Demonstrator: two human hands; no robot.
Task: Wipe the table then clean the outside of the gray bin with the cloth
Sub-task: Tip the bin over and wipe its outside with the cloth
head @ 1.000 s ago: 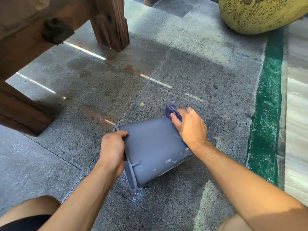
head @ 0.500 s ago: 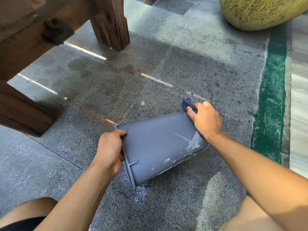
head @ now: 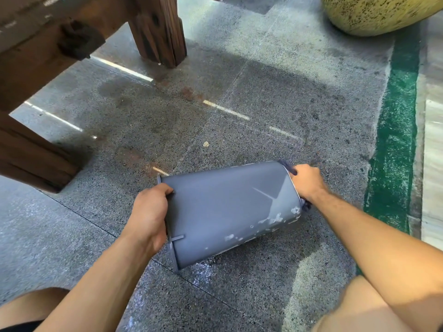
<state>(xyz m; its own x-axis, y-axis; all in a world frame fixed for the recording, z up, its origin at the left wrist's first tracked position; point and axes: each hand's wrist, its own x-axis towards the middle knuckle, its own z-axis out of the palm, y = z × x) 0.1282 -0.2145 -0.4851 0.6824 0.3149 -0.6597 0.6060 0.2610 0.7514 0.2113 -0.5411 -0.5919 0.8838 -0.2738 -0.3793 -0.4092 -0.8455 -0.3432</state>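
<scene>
Both my hands work the gray bin (head: 223, 212) lying sideways: left hand (head: 149, 214) clamps its rim, right hand (head: 306, 182) presses the gripped cloth (head: 286, 164) against its base.

cloth (head: 286, 164) mostly hidden behind right hand (head: 306, 182) n bin (head: 230, 209) base, only dark scraps poking out. bin opening not visible. yellow pot (head: 374, 13) and wooden table (head: 48, 44) cut off by frame.

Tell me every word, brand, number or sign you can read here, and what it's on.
None: no readable text anywhere in this view.
The gray bin shows only whitish smears, no label.
The cloth, wooden table legs, yellow speckled pot and floor carry no writing; the floor has just a green stripe.
</scene>
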